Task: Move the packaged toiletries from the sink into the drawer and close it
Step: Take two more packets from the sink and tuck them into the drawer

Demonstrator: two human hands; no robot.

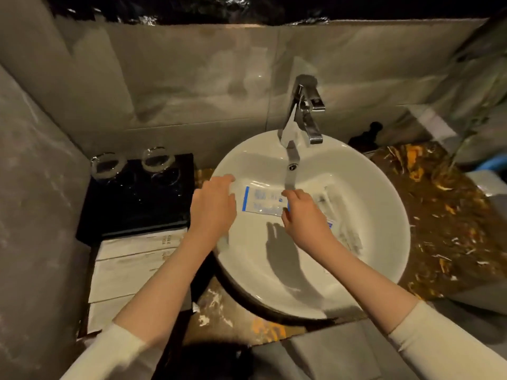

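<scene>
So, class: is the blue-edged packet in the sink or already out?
In. The blue-edged packet lies inside the sink, between both hands.

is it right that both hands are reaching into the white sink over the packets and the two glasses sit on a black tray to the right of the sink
Not quite. The head view shows the two glasses on the black tray to the left of the white sink, not the right. The rest holds: the left hand and right hand both reach into it over the packets.
</scene>
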